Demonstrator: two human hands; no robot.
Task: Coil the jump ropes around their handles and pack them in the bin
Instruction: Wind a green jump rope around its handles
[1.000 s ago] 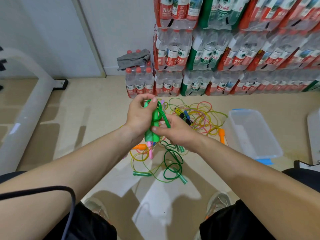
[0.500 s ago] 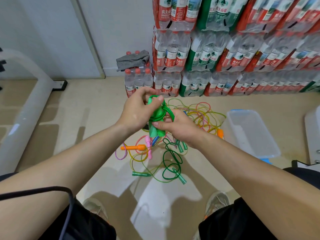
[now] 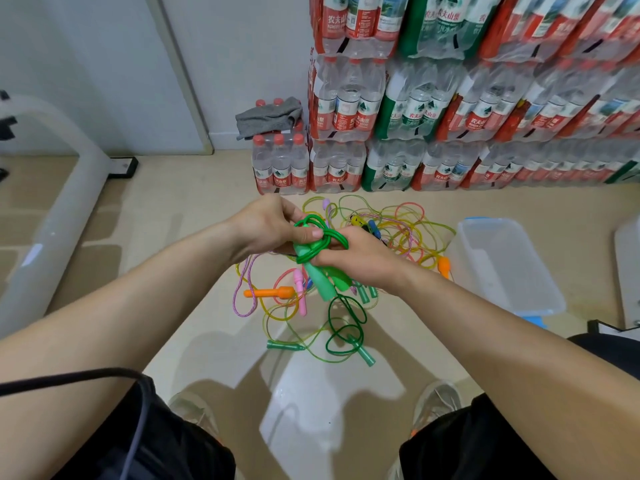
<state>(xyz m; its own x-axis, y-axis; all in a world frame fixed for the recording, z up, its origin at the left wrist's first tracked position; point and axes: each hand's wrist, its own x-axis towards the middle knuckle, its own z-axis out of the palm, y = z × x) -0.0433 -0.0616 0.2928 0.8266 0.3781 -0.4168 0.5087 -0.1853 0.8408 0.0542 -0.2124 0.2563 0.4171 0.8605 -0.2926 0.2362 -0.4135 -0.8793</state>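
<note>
Gripping the bright green plastic jump rope [image 3: 320, 271] with left hand [image 3: 272, 226] and right hand [image 3: 360, 259] pressed together, cord looped over the paired handles. Keep turns snug, pin the loose end. Under and past the knuckles: tangled heap of coloured jump ropes [image 3: 401, 233]. Right of the right hand: clear plastic bin [image 3: 502, 268].

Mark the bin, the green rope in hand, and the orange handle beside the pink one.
bin [image 3: 505, 268], head view, bare bottom inside.
green rope [image 3: 320, 280], head view, lower part of its handle.
orange handle [image 3: 268, 292], head view, middle of its shaft.
</note>
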